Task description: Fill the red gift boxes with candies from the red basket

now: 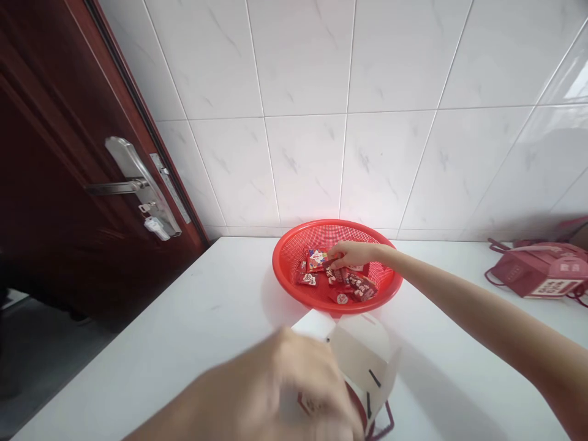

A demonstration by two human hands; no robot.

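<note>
A red plastic mesh basket (281, 272) stands near the wall with several small red wrapped snack packets inside. My right hand (353, 253) reaches into it from the right, fingers pinched on a dark red snack packet (334, 274). Beside that lie a bright red packet with coloured dots (316, 260) and a brown-red packet (362, 286). In front of the basket is an open paper box (361, 343), white inside, with dark slots in its flaps and a dark red cord. My left hand (305, 383), smeared by motion, is over the box's near left side and hides much of it.
A closed dark red gift box (535, 269) with cords lies at the right end of the white tabletop (220, 306). White tiles (307, 165) cover the wall behind. On the left is a brown door (55, 153) with a metal handle (114, 187) and hanging keys (156, 228).
</note>
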